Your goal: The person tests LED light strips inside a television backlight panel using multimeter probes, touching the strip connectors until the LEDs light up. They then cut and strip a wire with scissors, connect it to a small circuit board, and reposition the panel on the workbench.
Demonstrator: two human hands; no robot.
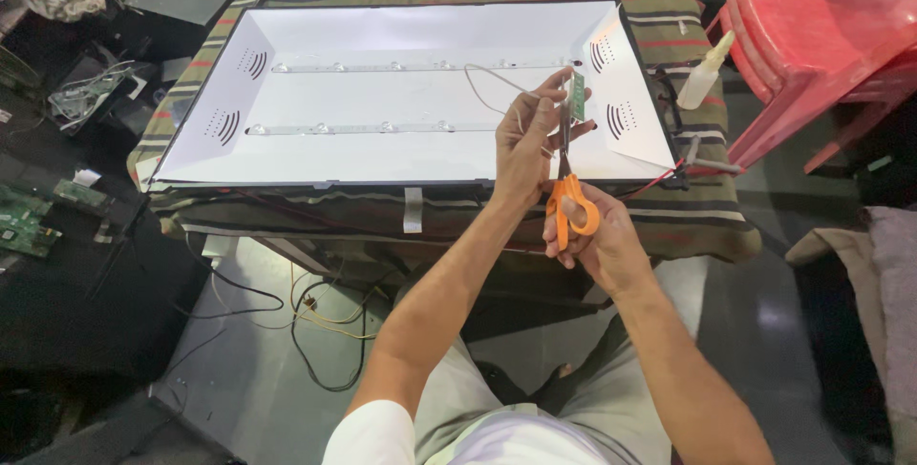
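Item: small green circuit strip [577, 95], being pinched upright in the left hand [525, 140], long axis running near-vertical, a thin white wire [487, 83] trailing from it toward the open white backlight panel [420, 155].

Item: orange-handled scissors [570, 205], the right hand [597, 241] closing its grip through the loops, blades pointing up at the strip, seemingly for trimming.

Panel is lying flat on a striped cloth [688, 221] over the tabletop; glue bottle [705, 72] is standing alongside.

Electronics repair workshop: opened backlight panel [411, 93] on cloth-covered bench [688, 217], circuit boards [24, 221] and loose cables [325, 322] on floor.
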